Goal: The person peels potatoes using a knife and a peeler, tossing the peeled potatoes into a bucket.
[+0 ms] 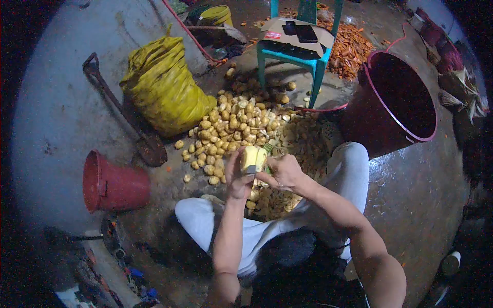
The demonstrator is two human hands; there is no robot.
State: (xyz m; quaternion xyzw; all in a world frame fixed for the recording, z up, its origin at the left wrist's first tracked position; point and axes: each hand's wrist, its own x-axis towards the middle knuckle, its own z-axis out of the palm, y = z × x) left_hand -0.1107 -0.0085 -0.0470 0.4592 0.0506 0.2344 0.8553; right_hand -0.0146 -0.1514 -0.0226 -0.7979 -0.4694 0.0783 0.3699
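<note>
In my left hand [237,177] is a pale yellow, peeled potato [253,157], with the fingers wrapped round its side. My right hand [285,172] is closed right beside it, on what looks like a peeler [268,147] with green parts; the fingers hide most of it. Below and beyond my hands lies a heap of unpeeled potatoes [226,126], some with pale cut faces. Thin peelings [303,141] are piled to the right of the heap and between my legs.
A full yellow sack [162,84], a shovel [115,105] and a red bucket [115,182] stand or lie at left. A large dark red tub [377,110] leans at right. A teal chair [316,66] holds cardboard and a phone [306,33]; orange scraps [349,51] lie behind.
</note>
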